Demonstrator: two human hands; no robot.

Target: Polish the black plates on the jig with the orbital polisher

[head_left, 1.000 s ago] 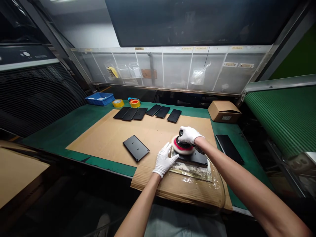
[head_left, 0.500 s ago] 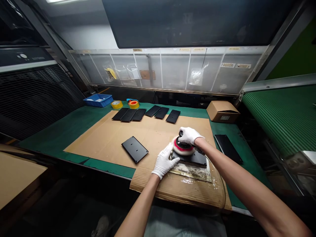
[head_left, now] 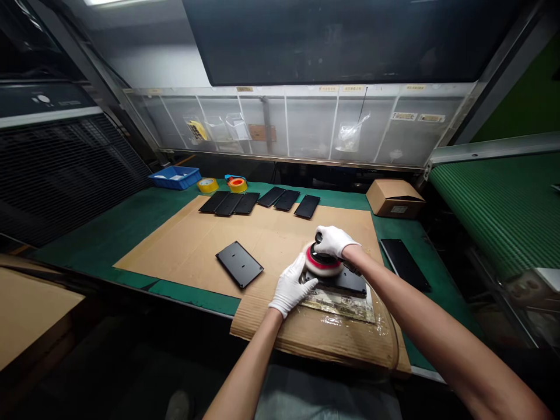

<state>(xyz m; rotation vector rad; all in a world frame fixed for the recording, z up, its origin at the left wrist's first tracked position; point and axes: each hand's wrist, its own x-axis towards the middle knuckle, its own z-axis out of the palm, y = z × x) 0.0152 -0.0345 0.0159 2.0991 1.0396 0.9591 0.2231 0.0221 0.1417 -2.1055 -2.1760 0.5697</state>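
Polisher (head_left: 324, 259) has slid slightly left along the black plate beneath it (head_left: 345, 284) since half a second ago, right hand (head_left: 335, 241) going with it. Shoe (head_left: 178, 405) at the bottom edge sits lower in view too. Left hand (head_left: 291, 287) about the same place, as are the other plates.

Right hand, white glove: fingers curled closed around the polisher's black top, pale pad and red band showing below. Left hand, also gloved: thumb and fingers spread in a wide V, thumb at the plate's near left corner, fingertips beside the pad; can't tell if they touch it. Not wrapped round anything.

Worked plate lies flat on a stained board (head_left: 339, 306), partly covered by the pad, over corrugated cardboard (head_left: 315, 338) at the bench's (head_left: 109, 219) near edge. Loose black plate (head_left: 240, 264) flat on the cardboard sheet (head_left: 175, 239), left of the left hand. Six more plates (head_left: 230, 204) along the far edge: three together, two together, one apart. Behind: blue tray (head_left: 177, 182), two tape rolls (head_left: 207, 186). Small carton (head_left: 395, 199) at right; long black panel (head_left: 405, 263) nearer.
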